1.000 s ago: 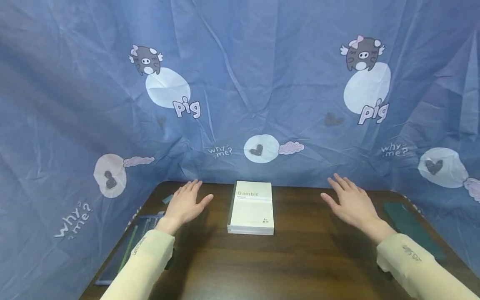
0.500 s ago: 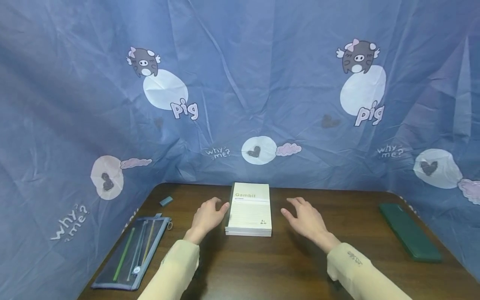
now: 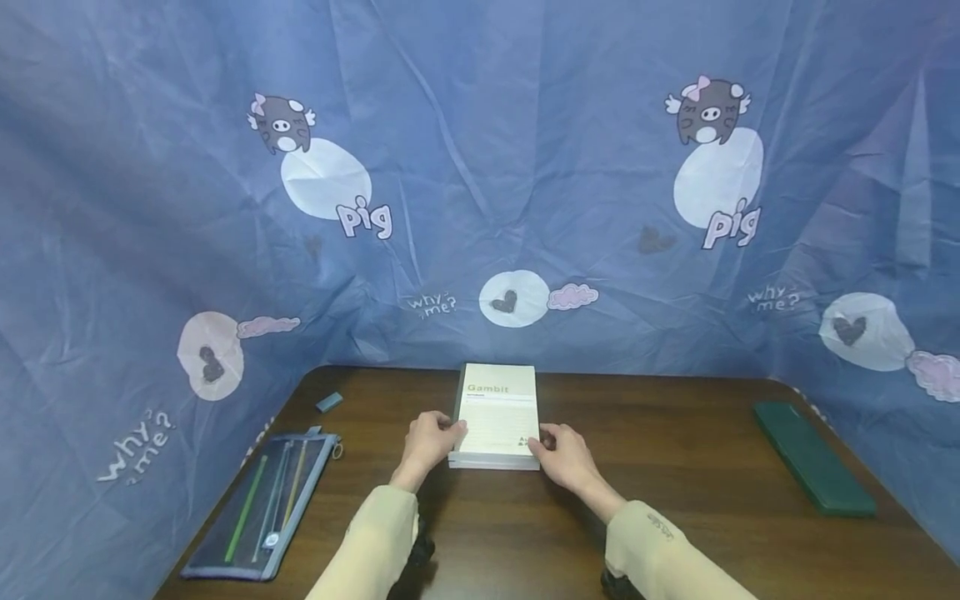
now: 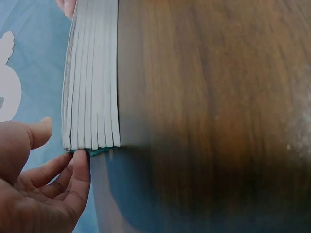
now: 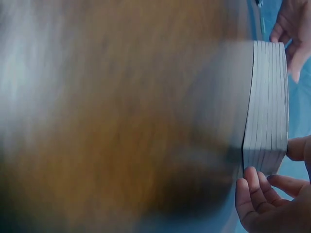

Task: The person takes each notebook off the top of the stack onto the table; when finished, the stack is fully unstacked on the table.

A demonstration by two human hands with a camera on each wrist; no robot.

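A stack of several notebooks (image 3: 498, 417), the top cover reading "Gambit", lies at the far middle of the table. At its left side is my left hand (image 3: 429, 443); in the left wrist view its fingertips (image 4: 80, 160) touch the dark spine side, while the thumb stands off the cover. My right hand (image 3: 566, 457) is at the near right corner. Its thumb meets the top cover and its bent fingers (image 5: 250, 179) lie against the side of the stack in the right wrist view. The notebooks' pale bottom edges (image 4: 92, 77) show flush together.
On the left of the brown table (image 3: 675, 467) lies a see-through blue zip pouch (image 3: 258, 508) with pencils inside. A small blue eraser-like block (image 3: 329, 402) sits behind it. A long green case (image 3: 813, 458) lies on the right. A blue printed curtain (image 3: 450, 167) hangs behind.
Both hands have come inward from wide apart, away from the pouch and the green case, and now touch the two sides of the notebook stack. The stack stays in place.
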